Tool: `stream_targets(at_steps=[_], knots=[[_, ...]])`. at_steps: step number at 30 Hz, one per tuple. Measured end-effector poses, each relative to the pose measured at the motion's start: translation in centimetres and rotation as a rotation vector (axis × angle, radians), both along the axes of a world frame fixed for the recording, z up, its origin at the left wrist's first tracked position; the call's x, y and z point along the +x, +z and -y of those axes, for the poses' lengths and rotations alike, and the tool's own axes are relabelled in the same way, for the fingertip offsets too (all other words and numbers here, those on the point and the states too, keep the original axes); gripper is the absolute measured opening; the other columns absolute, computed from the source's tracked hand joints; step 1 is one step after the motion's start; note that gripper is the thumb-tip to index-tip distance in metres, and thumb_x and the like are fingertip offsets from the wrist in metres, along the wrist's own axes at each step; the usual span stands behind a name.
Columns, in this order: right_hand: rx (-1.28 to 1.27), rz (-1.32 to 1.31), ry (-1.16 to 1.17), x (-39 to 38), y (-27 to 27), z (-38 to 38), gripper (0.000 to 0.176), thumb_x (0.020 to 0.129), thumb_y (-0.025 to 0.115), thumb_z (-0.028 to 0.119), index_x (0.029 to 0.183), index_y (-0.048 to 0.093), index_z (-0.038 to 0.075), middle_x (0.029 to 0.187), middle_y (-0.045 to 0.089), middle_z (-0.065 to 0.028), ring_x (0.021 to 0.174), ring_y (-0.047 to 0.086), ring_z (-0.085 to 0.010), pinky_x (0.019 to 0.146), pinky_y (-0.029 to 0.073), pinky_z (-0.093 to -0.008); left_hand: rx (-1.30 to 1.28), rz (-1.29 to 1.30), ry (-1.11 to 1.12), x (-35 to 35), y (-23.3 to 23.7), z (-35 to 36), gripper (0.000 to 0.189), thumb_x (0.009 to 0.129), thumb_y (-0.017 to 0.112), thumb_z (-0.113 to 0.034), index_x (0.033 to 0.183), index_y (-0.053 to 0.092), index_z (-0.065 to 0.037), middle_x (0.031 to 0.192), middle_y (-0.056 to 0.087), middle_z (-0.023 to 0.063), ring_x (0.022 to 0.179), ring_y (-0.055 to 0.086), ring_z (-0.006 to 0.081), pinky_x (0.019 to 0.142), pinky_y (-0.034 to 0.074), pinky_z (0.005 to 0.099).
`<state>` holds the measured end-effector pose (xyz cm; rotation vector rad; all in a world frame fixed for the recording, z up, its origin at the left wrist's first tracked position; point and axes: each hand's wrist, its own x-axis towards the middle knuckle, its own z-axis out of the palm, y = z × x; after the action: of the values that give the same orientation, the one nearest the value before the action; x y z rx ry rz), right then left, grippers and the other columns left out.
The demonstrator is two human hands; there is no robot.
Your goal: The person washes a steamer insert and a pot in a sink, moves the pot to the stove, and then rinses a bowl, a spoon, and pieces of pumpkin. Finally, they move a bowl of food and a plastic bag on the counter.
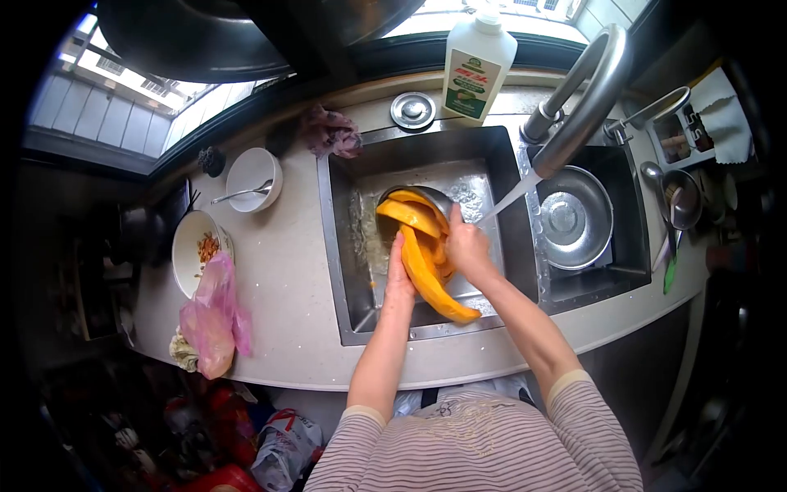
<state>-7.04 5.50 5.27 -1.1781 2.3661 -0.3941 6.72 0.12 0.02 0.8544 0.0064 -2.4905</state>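
The long orange slice (432, 283) jutting from the metal bowl (440, 198) over the sink (335, 246) could slide out if the right hand (470, 248), its grip seemingly closed on the bowl, tips further, or the left hand (398, 271), grip too hidden to tell, stops bracing

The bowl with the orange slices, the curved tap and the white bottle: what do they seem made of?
Bowl: likely stainless steel; the part showing is smooth, grey and shiny.
Curved tap: metal, perhaps brushed steel, judging by its grey colour and soft, satiny highlights.
White bottle: probably plastic, opaque and smooth, though glazed ceramic can't be fully excluded by look.
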Motion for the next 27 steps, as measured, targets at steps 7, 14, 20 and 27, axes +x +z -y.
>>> stream_targets(at_steps=[7,14,20,27], knots=[[0.0,-0.331,0.242,4.1,1.3,2.9,0.074,0.072,0.057,0.005,0.137,0.022,-0.002,0.084,0.058,-0.0327,0.069,0.063,-0.0388,0.058,0.052,-0.0425,-0.032,-0.022,0.199,0.8,0.0,-0.6,0.058,0.082,0.053,-0.051,0.125,0.046,-0.012,0.121,0.052,0.0086,0.11,0.049,0.0265,0.097,0.037,0.0404],[0.035,-0.294,0.239,5.4,2.7,3.5,0.073,0.073,0.054,0.004,0.137,0.022,-0.002,0.095,0.049,-0.0454,0.072,0.063,-0.0437,0.061,0.054,-0.0421,-0.031,-0.037,0.22,1.5,1.3,-0.5,0.054,0.082,0.05,-0.049,0.123,0.047,-0.013,0.118,0.054,0.0074,0.108,0.05,0.0263,0.096,0.038,0.0395],[-0.069,-0.291,0.218,4.7,1.0,2.5,0.067,0.073,0.053,0.005,0.135,0.027,-0.001,0.083,0.057,-0.0356,0.067,0.062,-0.0418,0.06,0.052,-0.0447,-0.033,-0.037,0.17,1.4,0.2,-0.2,0.052,0.083,0.05,-0.047,0.123,0.048,-0.014,0.119,0.054,0.0073,0.108,0.051,0.0268,0.095,0.04,0.0414],[-0.046,0.224,-0.308,-3.8,-4.7,-2.4,0.048,0.076,0.049,0.011,0.123,0.042,0.004,0.093,0.06,-0.0281,0.091,0.056,-0.0444,0.081,0.043,-0.0487,-0.171,0.361,0.013,-3.9,-4.7,1.1,0.043,0.084,0.06,-0.029,0.119,0.048,-0.006,0.111,0.056,0.0084,0.098,0.055,0.0241,0.084,0.046,0.0398]])
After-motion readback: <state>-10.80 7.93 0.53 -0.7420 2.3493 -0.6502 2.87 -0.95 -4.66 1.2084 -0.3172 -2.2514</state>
